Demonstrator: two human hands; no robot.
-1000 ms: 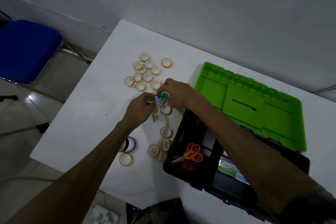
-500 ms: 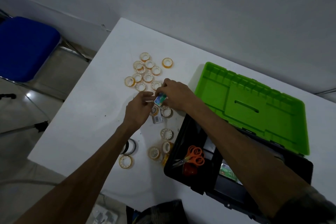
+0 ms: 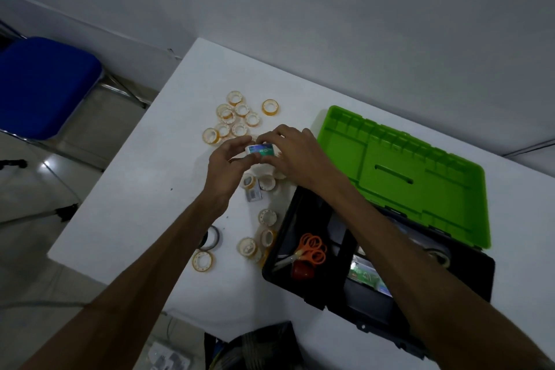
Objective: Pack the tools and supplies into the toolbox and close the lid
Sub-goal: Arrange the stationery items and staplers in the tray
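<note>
A black toolbox [image 3: 318, 294] stands open on the white table [image 3: 144, 195], its green lid [image 3: 402, 171] flipped back. Inside lie orange-handled scissors [image 3: 310, 251], a red item and green packets [image 3: 365, 275]. Left of the box, both hands hold one small white box with a blue-green label [image 3: 260, 149] above the table. My left hand [image 3: 228, 168] grips its left end, my right hand [image 3: 288, 153] its right end. Several small tape rolls [image 3: 237, 120] lie scattered behind and below the hands.
A black ring of tape [image 3: 211, 238] and a small grey packet [image 3: 253, 195] lie on the table near my left forearm. A blue chair [image 3: 42, 87] stands to the left on the floor. A grey wall runs behind the table. Dark fabric [image 3: 255, 345] shows at the near edge.
Both hands have lifted the small labelled box a little and turned it, so its long labelled side now faces up between the fingers. The toolbox has not moved.
</note>
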